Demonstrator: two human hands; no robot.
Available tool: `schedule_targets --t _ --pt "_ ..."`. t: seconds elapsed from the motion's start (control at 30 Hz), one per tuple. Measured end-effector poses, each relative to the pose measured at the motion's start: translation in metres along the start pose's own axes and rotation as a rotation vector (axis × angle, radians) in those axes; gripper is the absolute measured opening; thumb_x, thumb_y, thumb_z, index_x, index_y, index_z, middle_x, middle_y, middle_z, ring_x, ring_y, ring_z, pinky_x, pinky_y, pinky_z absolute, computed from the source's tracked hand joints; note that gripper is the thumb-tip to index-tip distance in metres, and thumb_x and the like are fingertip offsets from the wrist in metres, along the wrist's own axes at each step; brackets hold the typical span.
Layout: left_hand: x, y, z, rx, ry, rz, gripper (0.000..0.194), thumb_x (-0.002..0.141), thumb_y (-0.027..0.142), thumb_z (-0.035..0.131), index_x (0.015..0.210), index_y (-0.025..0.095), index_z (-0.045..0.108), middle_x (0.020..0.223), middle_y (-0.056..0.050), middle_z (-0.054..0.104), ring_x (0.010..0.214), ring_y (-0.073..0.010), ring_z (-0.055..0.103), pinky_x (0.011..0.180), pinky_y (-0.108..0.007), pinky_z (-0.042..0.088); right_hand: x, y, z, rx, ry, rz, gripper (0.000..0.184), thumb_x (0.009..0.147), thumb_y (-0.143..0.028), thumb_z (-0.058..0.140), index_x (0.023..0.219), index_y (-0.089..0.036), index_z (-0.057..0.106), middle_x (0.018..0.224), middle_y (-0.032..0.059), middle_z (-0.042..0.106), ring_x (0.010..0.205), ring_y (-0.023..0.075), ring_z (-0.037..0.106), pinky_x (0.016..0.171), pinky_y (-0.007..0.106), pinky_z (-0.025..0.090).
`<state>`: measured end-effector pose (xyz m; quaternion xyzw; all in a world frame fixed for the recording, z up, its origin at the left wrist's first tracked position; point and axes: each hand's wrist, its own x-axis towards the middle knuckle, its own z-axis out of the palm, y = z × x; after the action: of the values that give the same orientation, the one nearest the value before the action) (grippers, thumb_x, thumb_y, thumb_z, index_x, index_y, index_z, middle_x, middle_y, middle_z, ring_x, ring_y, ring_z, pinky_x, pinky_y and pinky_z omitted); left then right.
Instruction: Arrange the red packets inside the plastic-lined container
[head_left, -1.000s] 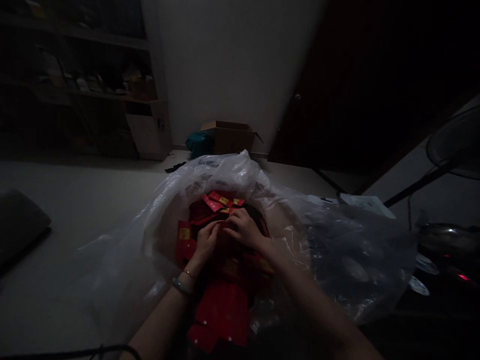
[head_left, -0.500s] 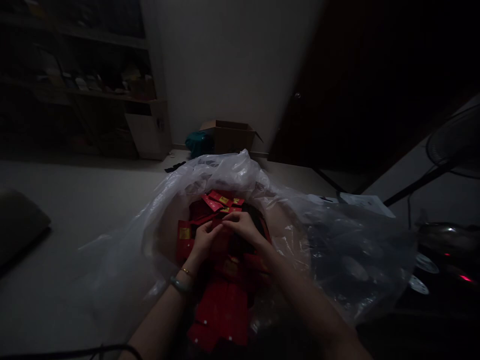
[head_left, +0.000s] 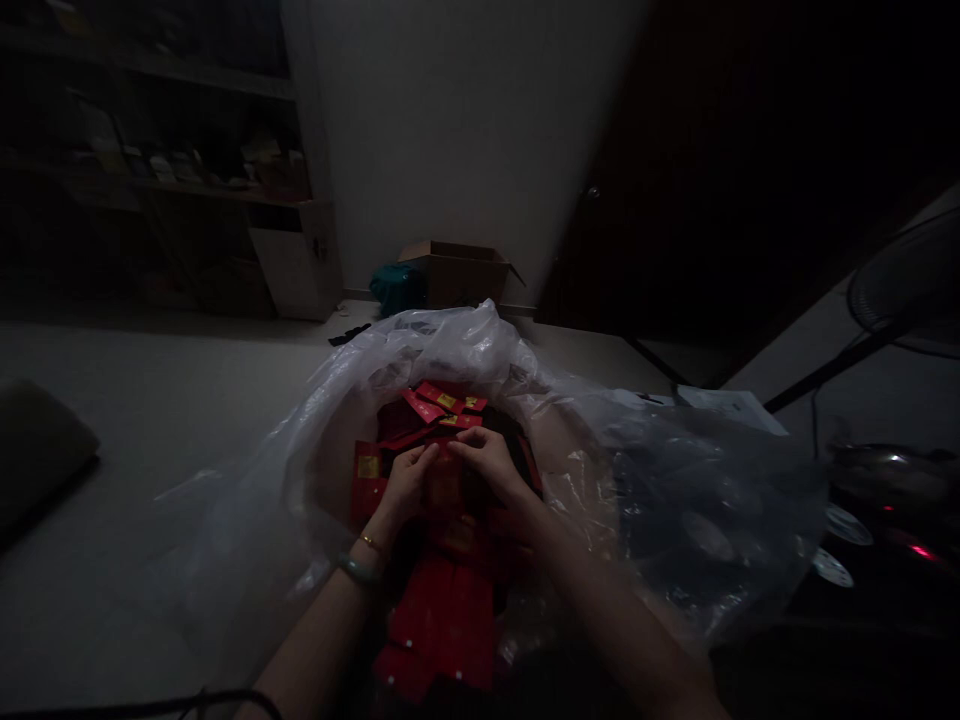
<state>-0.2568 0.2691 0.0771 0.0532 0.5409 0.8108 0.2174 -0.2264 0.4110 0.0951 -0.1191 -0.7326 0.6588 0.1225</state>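
Observation:
Between my hands is a red packet (head_left: pixel 444 482) with a faint gold mark, its top edge pinched from both sides. My left hand (head_left: pixel 407 481), with bangles at the wrist, closes thumb and finger on its left corner. Thumb and fingers of my right hand (head_left: pixel 491 462) are closed at the right corner. Several more red packets (head_left: pixel 442 398) with gold patches lie heaped just beyond. All this sits within a large translucent plastic bag (head_left: pixel 330 395) with its mouth spread wide. Nearer to me, long red packets (head_left: pixel 442 615) lie side by side. Dim light hides finer detail.
Against the far wall stands an open cardboard box (head_left: pixel 469 270) beside a teal bag (head_left: pixel 397 288). Shelves (head_left: pixel 217 185) rise at the left. A fan (head_left: pixel 911 285) and a dark surface with a red light (head_left: pixel 921 551) are on the right.
My fingertips have drawn slightly apart along the packet's top edge, and its front with the gold mark shows more. The packet heap has stayed put.

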Motion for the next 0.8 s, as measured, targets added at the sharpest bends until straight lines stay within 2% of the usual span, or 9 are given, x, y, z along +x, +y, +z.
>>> schedule_targets --t 0.17,0.3,0.4,0.5,0.67,0.8 --pt "0.001 -0.001 0.000 -0.007 -0.024 0.009 0.052 0.049 0.061 0.077 0.064 0.012 0.065 0.052 0.003 0.061 0.045 -0.0083 0.048 0.045 -0.019 0.036 0.002 -0.003 -0.001 0.073 -0.012 0.030 0.031 0.049 -0.036 0.079 0.064 -0.016 0.061 0.060 -0.0037 0.058 0.058 0.0101 0.050 0.060 0.024 0.039" --pt "0.001 -0.001 0.001 0.018 -0.019 0.033 0.051 0.048 0.057 0.079 0.071 0.011 0.070 0.062 -0.001 0.067 0.053 -0.0116 0.055 0.052 -0.021 0.042 0.003 -0.005 -0.001 0.148 -0.025 0.044 0.037 0.049 -0.033 0.080 0.080 -0.016 0.067 0.061 -0.0047 0.060 0.058 0.0101 0.051 0.060 0.024 0.040" --pt "0.000 -0.001 0.000 0.057 -0.006 0.026 0.049 0.048 0.050 0.082 0.077 0.011 0.072 0.067 -0.004 0.070 0.057 -0.0140 0.059 0.055 -0.023 0.044 0.003 -0.006 -0.001 0.100 -0.080 0.090 0.035 0.050 -0.033 0.079 0.079 -0.015 0.071 0.068 -0.0002 0.066 0.063 0.0125 0.056 0.066 0.027 0.043" --pt "-0.001 -0.002 -0.002 0.025 0.007 -0.017 0.047 0.047 0.047 0.083 0.075 0.012 0.073 0.064 -0.004 0.070 0.054 -0.0137 0.058 0.053 -0.022 0.043 0.002 -0.008 -0.002 0.046 -0.092 0.118 0.032 0.051 -0.034 0.078 0.074 -0.014 0.072 0.071 0.0025 0.069 0.066 0.0140 0.058 0.068 0.028 0.044" --pt "0.001 -0.005 -0.004 0.018 0.019 -0.005 0.045 0.047 0.047 0.083 0.070 0.011 0.072 0.062 -0.005 0.069 0.052 -0.0134 0.058 0.052 -0.022 0.043 0.000 -0.015 -0.005 -0.068 -0.192 0.139 0.033 0.053 -0.036 0.077 0.077 -0.013 0.073 0.066 0.0021 0.068 0.060 0.0128 0.057 0.060 0.026 0.043" --pt "0.003 -0.006 -0.004 0.057 0.036 0.034 0.045 0.049 0.048 0.082 0.071 0.010 0.072 0.063 -0.005 0.070 0.054 -0.0140 0.059 0.053 -0.023 0.043 0.002 -0.017 -0.007 -0.127 -0.197 0.094 0.027 0.056 -0.036 0.074 0.071 -0.013 0.071 0.061 0.0009 0.066 0.058 0.0124 0.055 0.057 0.024 0.042"
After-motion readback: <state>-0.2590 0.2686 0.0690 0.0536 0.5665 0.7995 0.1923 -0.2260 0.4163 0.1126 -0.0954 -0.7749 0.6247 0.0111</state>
